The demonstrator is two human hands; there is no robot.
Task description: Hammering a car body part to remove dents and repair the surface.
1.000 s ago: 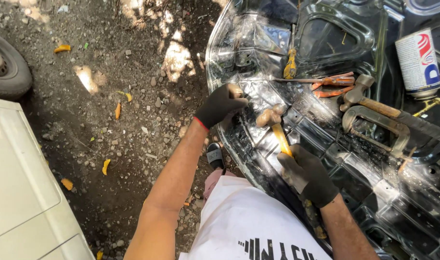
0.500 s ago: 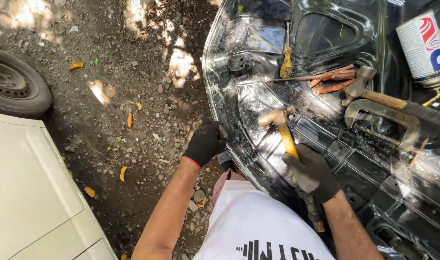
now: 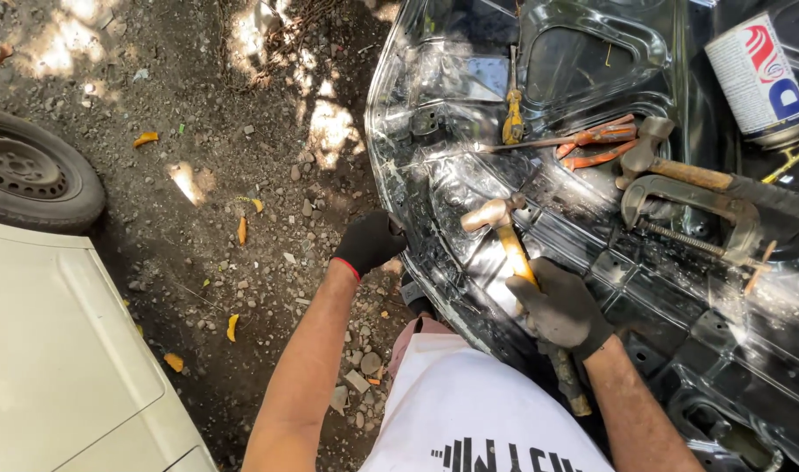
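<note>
A black sheet-metal car panel [image 3: 469, 79] lies on the ground with its inner side up. My right hand [image 3: 561, 308], in a dark glove, grips the yellow handle of a hammer [image 3: 497, 217] whose head rests over the panel's lower left part. My left hand [image 3: 369, 242], also gloved, is at the panel's left edge, its fingers curled under or against the rim.
On the panel lie a second hammer [image 3: 670, 162], a C-clamp [image 3: 697, 214], orange-handled pliers [image 3: 596, 144], a yellow-handled screwdriver [image 3: 512, 118] and a spray can [image 3: 756, 79]. A wheel [image 3: 28, 179] and a white car body [image 3: 59, 367] are at the left, on gravel.
My left hand has come off the panel's surface and moved down to its left edge. The hammer stays in my right hand over the panel.
</note>
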